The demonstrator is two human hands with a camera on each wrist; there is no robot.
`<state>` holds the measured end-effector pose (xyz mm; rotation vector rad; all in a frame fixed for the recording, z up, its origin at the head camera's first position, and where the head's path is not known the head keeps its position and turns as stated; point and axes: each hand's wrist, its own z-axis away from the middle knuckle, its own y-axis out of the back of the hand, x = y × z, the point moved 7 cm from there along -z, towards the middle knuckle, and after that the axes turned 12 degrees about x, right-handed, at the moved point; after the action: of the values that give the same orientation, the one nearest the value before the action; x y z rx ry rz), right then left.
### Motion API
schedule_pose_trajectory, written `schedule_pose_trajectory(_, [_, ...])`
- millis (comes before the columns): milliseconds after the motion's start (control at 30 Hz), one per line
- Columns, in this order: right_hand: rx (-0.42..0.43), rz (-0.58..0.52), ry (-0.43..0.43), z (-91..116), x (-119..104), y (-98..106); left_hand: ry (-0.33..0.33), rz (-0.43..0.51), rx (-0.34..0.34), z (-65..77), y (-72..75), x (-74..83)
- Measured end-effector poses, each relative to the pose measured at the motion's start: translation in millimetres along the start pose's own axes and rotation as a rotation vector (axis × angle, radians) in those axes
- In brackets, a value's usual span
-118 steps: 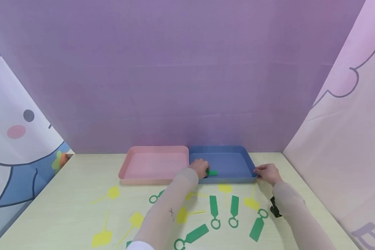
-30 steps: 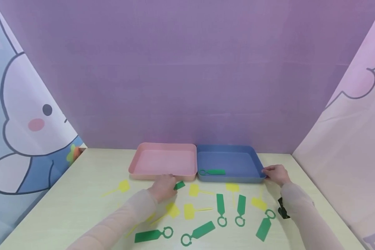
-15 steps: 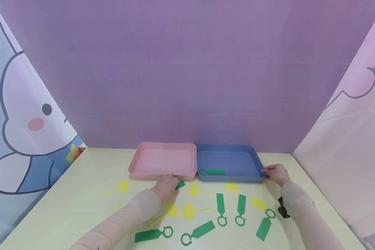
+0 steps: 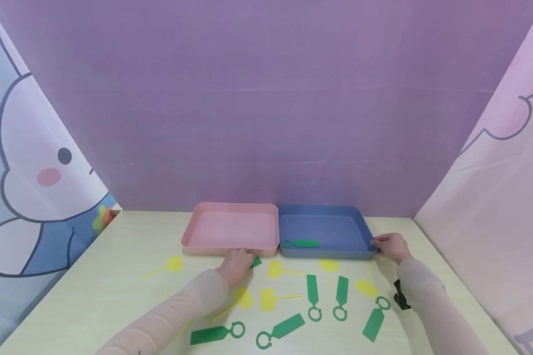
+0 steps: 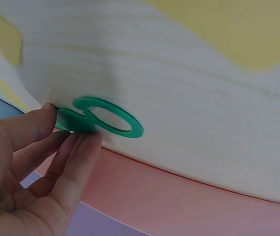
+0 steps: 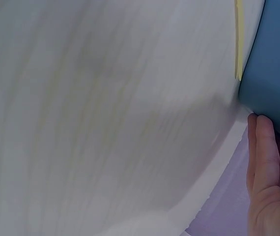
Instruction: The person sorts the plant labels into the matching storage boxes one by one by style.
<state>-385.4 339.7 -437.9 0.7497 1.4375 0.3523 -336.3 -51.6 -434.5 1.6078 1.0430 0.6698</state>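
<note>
My left hand (image 4: 236,267) is at the table just in front of the pink tray (image 4: 198,251). Thumb and fingers pinch a green tag (image 5: 111,118) with a hooked ring, its ring end plain in the left wrist view. From above, only the tag's flat end shows past my fingers. At the front right corner of the blue tray (image 4: 328,255), my right hand (image 4: 392,246) grips the edge. The right wrist view has those fingers against the tray's outer wall, with the thumb partly cut off. Another green tag (image 4: 306,243) lies inside the blue tray.
Several green tags, such as one green tag (image 4: 288,325), lie nearer me. Yellow tags with thin stems, such as one yellow tag (image 4: 268,299), are scattered among them. A small black object (image 4: 401,296) sits beside my right forearm. A purple curtain (image 4: 266,108) stands behind the trays.
My left hand has left the blue tray, where a green tag now lies, and come left to another tag before the pink tray. My right hand keeps its place at the blue tray's corner.
</note>
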Motion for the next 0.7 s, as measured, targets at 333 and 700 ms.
schedule_pose_trajectory(333, [0.003, 0.009, 0.009, -1.8, 1.3, -0.7, -0.002, 0.047, 0.005, -0.3, 1.2, -2.8])
schedule_pose_trajectory(700, [0.008, 0.028, 0.009, -2.4, 1.0, -0.6, 0.098, 0.144, -0.101, 0.5, -2.1, -9.2])
